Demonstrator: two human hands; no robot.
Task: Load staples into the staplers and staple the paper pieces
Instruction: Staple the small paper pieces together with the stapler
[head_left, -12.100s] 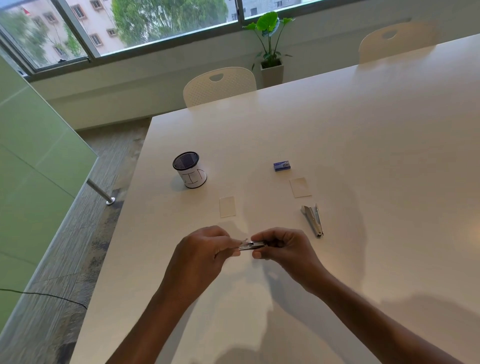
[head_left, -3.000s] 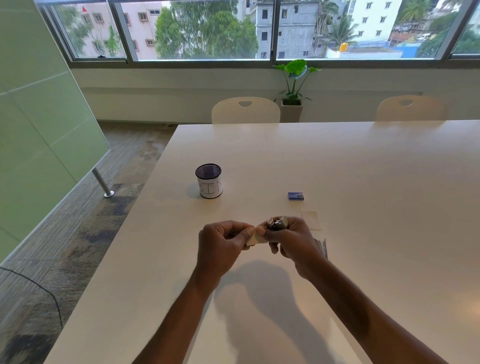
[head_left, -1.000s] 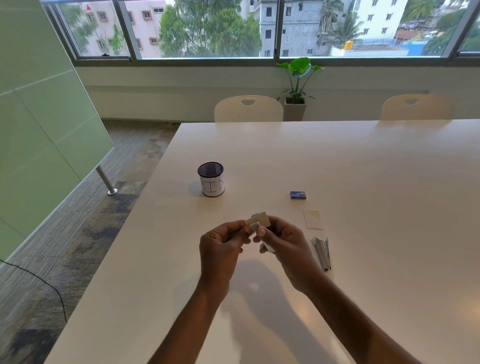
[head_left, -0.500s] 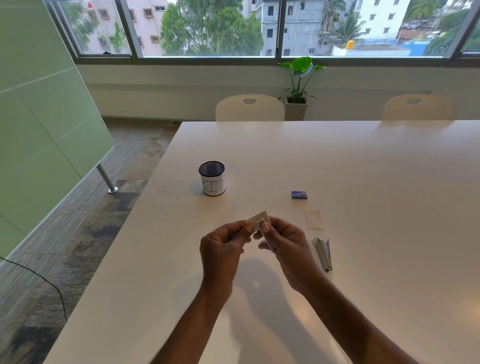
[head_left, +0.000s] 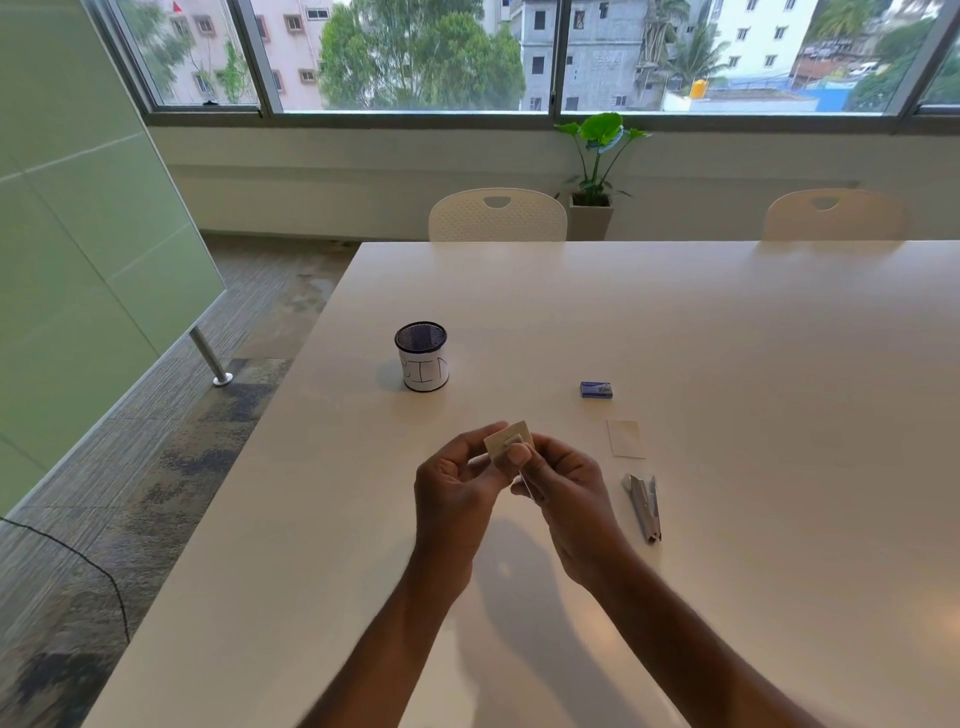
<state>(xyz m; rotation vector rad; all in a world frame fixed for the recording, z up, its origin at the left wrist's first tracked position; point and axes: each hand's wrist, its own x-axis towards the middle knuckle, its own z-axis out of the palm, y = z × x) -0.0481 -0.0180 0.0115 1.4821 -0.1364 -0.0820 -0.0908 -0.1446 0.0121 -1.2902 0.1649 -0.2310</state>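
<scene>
Fingers of left hand and right hand pinching paper piece, stapler beside on table

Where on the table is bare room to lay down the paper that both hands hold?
Bare table lies between the cup and the staple box, beyond the left hand and right hand holding the paper. Crowded: right of the right hand, where loose paper and stapler lie.

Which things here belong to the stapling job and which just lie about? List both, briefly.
Job: held paper piece, pinched between left hand and right hand; second paper piece on the table; stapler; blue staple box.
Lying about: mesh cup; potted plant; two white chairs.
</scene>
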